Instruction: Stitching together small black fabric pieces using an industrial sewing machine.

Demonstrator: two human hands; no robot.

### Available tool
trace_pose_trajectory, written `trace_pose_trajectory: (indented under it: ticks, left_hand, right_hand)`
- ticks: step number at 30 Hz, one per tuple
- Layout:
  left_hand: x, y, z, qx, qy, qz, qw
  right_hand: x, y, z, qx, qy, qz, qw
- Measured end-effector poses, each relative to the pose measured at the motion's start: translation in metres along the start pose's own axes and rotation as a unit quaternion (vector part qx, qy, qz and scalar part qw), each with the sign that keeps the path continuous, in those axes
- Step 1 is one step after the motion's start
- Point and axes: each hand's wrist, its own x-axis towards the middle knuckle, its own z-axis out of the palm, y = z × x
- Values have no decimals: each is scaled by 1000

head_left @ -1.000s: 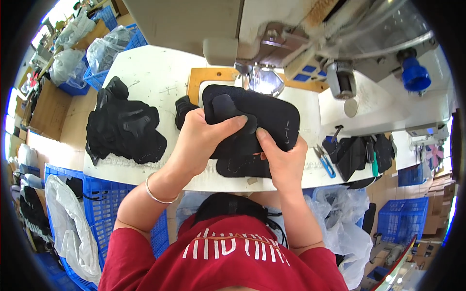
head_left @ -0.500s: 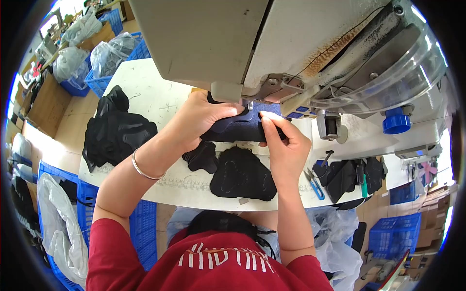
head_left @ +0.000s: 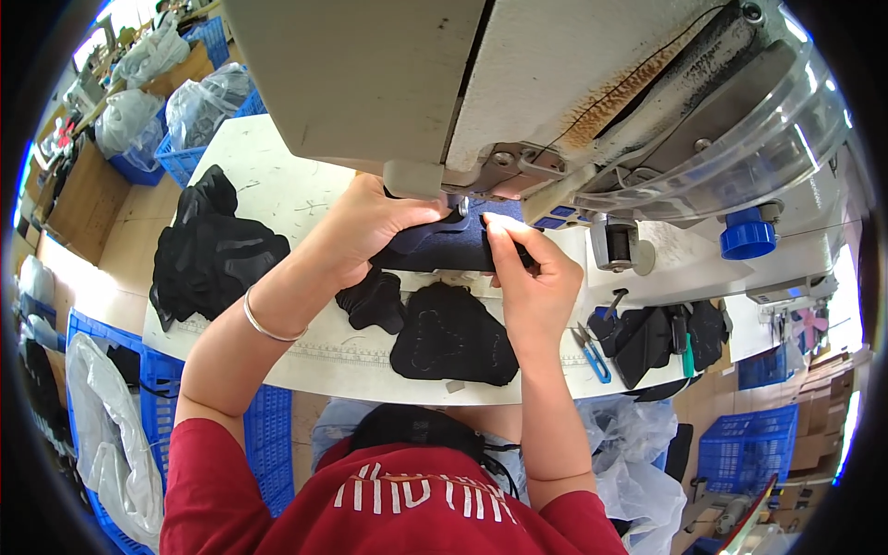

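We are feeding the dark fabric piece [head_left: 444,248] under the sewing machine [head_left: 518,92] at twelve o'clock, our left hand [head_left: 370,231] pressing it flat, our right hand [head_left: 527,277] pinching its edge, so next it probably needs steady, even guiding.

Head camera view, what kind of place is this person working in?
Most likely a garment or sewing workshop. An industrial sewing machine hangs over the white table, both hands feed a dark fabric piece under it, a pile of black pieces waits beside, and blue crates stand around.
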Motion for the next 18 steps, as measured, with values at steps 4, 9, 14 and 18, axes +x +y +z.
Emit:
trace_pose_trajectory:
  ticks: [4,9,14,18]
  left_hand:
    - [1,-5,-3,3,2,-16,1000]
    - [1,-7,-1,0,5,8,1000]
    - [-2,-9,3,-11,50,-16,999]
    - [-2,-16,8,-51,65,22,996]
  right_hand:
    - [0,-5,1,10,4,16,1000]
    - [6,3,-5,-52,-2,-17,999]
    - [10,7,-11,-111,29,-44,992]
    - [-2,24,-13,-132,130,-120,975]
